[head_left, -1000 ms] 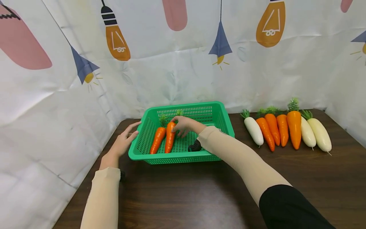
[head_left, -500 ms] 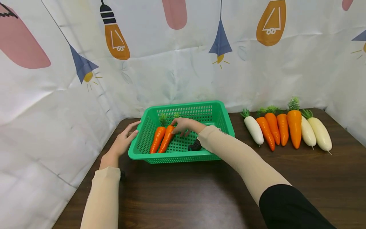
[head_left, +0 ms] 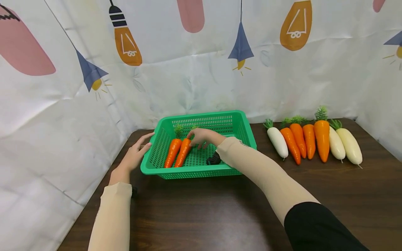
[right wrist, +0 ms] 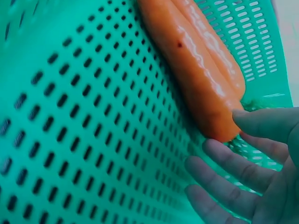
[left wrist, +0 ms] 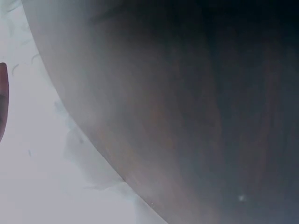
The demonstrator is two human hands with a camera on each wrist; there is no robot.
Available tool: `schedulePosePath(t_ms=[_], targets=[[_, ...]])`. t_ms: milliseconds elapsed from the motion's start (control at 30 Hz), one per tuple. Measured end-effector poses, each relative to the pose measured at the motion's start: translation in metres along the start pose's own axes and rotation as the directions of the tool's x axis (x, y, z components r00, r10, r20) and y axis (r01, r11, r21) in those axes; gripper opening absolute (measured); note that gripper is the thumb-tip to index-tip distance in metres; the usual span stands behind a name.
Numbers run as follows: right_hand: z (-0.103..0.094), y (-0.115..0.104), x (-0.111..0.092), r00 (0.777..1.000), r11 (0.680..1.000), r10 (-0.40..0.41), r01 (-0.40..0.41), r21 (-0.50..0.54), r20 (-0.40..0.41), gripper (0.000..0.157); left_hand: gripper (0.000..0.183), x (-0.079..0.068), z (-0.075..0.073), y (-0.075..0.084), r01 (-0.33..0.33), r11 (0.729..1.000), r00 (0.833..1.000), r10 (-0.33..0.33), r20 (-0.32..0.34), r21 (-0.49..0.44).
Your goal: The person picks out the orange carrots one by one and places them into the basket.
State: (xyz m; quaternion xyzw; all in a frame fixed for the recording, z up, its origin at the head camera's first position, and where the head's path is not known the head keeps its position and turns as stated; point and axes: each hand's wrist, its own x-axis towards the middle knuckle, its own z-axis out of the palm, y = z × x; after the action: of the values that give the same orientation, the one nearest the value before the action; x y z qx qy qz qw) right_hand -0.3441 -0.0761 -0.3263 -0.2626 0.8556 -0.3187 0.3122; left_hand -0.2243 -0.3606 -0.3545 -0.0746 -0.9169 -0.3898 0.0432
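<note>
In the head view, a green plastic basket [head_left: 201,171] holds two orange carrots with leafy green tops. They lie side by side, the left carrot [head_left: 173,153] close against the right carrot [head_left: 183,153]. My right hand [head_left: 202,137] reaches into the basket and holds the right carrot by its crown end. The right wrist view has the thumb [right wrist: 266,122] on one side of this carrot [right wrist: 196,84] and fingertips at the other. At the basket's left rim, my left hand [head_left: 133,157] rests its extended fingers. The left wrist view catches only one blurred finger [left wrist: 3,100].
To the right on the dark wooden table [head_left: 201,216] lies a row: a white radish [head_left: 277,142], several carrots [head_left: 322,141] and two more pale radishes [head_left: 349,144]. A patterned white cloth [head_left: 194,83] hangs behind and along the left table edge.
The right carrot's lower tip has swung left against the other carrot, with my right hand at its crown. My left hand stays at the basket rim.
</note>
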Motion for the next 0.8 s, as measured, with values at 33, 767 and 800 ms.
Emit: schedulePosePath(t_ms=[33, 767, 800], targets=[[-0.001, -0.001, 0.000, 1.000, 1.000, -0.003, 0.002, -0.010, -0.005, 0.050, 0.057, 0.000, 0.000, 0.000, 0.001, 1.000, 1.000, -0.001, 0.001, 0.003], [-0.033, -0.011, -0.041, 0.995, 0.995, -0.097, 0.098, 0.015, -0.034, 0.046, 0.058, -0.001, -0.004, 0.004, -0.001, 0.999, 1.000, 0.000, 0.014, 0.052], [-0.035, -0.011, -0.043, 0.994, 0.994, -0.106, 0.107, 0.021, -0.037, 0.046, 0.059, 0.000, -0.004, 0.004, 0.000, 0.999, 1.000, -0.001, 0.016, 0.051]])
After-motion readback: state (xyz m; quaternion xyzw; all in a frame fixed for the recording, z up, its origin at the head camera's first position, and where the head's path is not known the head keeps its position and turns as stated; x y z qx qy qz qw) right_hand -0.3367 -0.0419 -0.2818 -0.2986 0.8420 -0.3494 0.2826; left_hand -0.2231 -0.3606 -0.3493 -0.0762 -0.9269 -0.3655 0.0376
